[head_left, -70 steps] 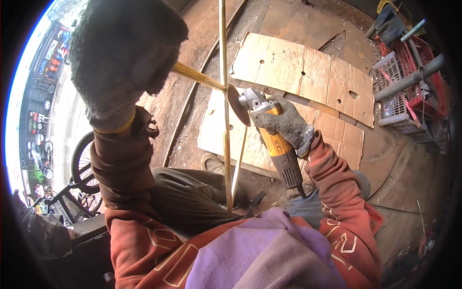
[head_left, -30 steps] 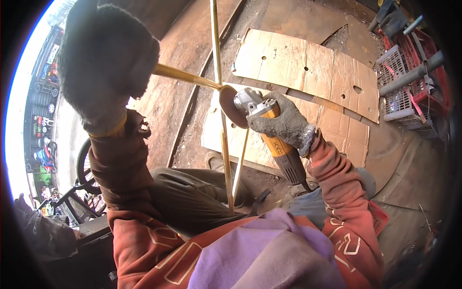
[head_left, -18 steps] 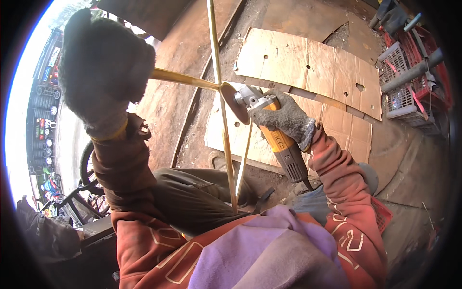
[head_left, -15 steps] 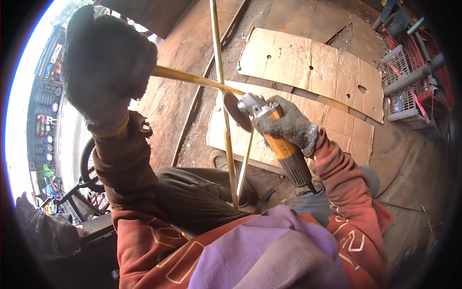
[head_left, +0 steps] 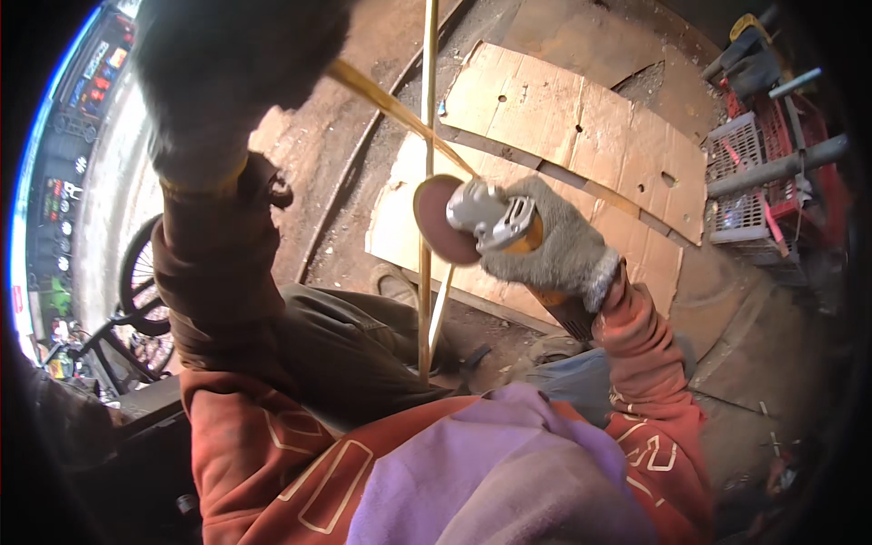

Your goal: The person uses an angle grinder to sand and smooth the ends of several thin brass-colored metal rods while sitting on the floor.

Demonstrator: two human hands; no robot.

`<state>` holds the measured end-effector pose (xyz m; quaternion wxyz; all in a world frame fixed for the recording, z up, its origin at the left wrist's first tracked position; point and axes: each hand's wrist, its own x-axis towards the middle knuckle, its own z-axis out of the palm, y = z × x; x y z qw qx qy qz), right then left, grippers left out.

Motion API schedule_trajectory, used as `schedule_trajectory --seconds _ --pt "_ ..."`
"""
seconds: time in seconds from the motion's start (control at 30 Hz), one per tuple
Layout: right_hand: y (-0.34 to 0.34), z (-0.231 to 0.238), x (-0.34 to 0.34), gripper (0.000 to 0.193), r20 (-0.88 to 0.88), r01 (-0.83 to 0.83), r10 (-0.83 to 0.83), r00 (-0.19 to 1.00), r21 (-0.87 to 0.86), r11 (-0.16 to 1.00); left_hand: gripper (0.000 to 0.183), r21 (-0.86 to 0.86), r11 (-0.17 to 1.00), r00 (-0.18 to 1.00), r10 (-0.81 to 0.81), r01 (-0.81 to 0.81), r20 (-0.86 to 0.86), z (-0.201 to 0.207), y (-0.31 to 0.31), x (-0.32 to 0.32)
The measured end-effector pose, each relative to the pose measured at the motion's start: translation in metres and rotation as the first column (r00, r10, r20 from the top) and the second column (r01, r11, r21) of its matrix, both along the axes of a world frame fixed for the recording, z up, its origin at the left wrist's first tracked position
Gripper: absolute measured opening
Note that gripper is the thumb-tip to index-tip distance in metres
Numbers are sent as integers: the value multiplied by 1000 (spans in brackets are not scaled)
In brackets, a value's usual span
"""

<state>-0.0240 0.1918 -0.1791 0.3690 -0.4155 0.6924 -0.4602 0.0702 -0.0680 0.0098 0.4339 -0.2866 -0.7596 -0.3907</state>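
My right hand (head_left: 549,238), in a grey knit glove, grips a yellow and grey angle grinder (head_left: 495,220) by its body. Its reddish-brown disc (head_left: 442,218) is beside a long gold-coloured metal bar (head_left: 430,100) that runs lengthwise between my legs. Up at the far left, my gloved left hand (head_left: 241,77) is dark and blurred. It appears closed around a second gold-coloured bar (head_left: 386,102), which slants down from it, crosses the long bar and reaches the grinder head. Another thin bar (head_left: 440,313) shows below the disc.
Flattened cardboard sheets (head_left: 572,127) lie on the dirty ground ahead. At right are red and grey plastic crates (head_left: 734,173) and a grey pipe (head_left: 781,166). A bicycle wheel (head_left: 143,277) stands at left. My shoe (head_left: 396,283) is near the bars.
My left hand has risen toward the top edge with its bar. The grinder has turned, so its disc shows broader and lies a little lower and left. The view has shifted slightly.
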Motion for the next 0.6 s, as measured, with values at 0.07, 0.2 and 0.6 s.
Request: schedule_trajectory --seconds 0.07,0.2,0.6 --pt "15 19 7 76 -337 -40 72 939 101 994 44 -166 985 992 33 -54 -125 6 5 -11" --pt "28 52 17 75 -453 -44 235 860 394 918 36 -48 956 954 -284 289 99 4 23 -26" --pt "32 75 9 68 -537 -18 254 804 406 914 27 -228 973 987 -11 -25 -158 -11 54 -63"
